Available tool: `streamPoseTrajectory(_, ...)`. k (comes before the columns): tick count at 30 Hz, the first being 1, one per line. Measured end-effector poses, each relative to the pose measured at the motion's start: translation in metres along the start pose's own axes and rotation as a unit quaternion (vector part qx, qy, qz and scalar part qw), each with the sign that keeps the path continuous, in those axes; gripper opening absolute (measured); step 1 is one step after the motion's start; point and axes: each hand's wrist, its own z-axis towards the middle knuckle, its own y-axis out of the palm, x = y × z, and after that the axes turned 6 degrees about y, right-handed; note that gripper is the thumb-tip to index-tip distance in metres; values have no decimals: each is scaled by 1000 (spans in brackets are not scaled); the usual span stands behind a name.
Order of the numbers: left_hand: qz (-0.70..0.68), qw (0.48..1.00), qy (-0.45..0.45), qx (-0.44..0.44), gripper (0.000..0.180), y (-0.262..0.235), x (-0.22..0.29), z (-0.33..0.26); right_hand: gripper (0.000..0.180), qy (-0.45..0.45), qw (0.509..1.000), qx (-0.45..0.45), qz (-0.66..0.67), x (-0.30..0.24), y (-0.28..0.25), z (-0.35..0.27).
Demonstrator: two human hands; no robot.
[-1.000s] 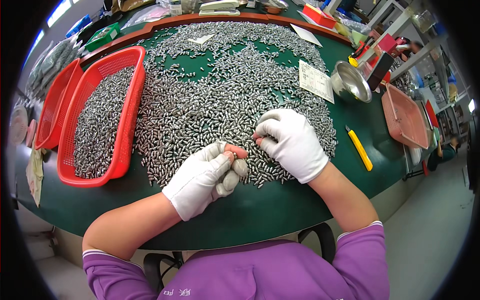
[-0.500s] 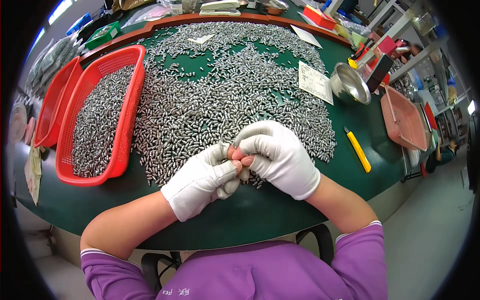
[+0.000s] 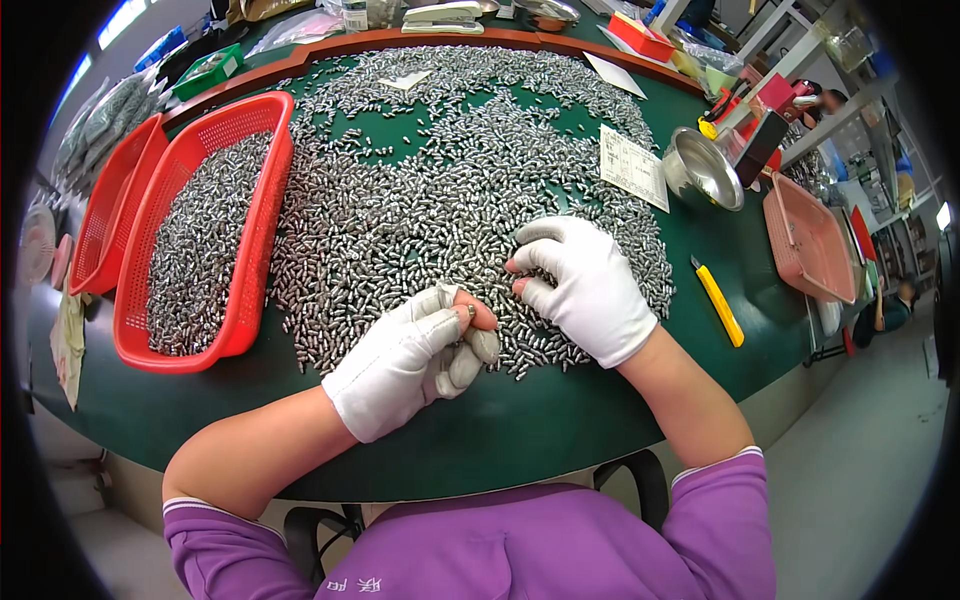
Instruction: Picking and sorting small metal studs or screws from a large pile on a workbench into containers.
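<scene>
Small metal pieces point(image 3: 380, 220) are spread by the mass across a green desk point(image 3: 540, 440), from its raised far edge almost to its near edge. Beside the near edge, a single piece point(image 3: 471, 311) appears to be pinched between bared thumb and forefinger of the gloved left hand point(image 3: 405, 360). The right hand point(image 3: 590, 290) is poised over the spread, its thumb and forefinger parted; whether anything is touched cannot be told. Toward the left edge, more are held in a red basket point(image 3: 262, 240). Piece-by-piece handling is judged underway; a light fingertip pinch is called for next.
</scene>
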Motion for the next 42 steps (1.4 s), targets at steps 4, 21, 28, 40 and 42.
streamPoseTrajectory(4, -2, 1000, -6, 3, 19, 1, 1, 0, 12, -5, 1000, 11, 2, -1, 3, -1)
streamPoseTrajectory(21, 0, 1000, -12, 10, 20, 6, 3, -2, 18, -65, 992, 73, 82, -10, -10, 2)
streamPoseTrajectory(28, 18, 1000, -16, -6, 19, 5, 2, -2, 21, -157, 968, 18, 194, -26, -2, 3)
streamPoseTrajectory(40, 37, 999, -4, 13, 21, 4, 0, -1, 14, -24, 999, 22, -6, -5, 0, -1)
streamPoseTrajectory(42, 28, 999, -17, 35, 21, 5, 0, -2, 10, 0, 1000, -4, -11, -5, 2, 0)
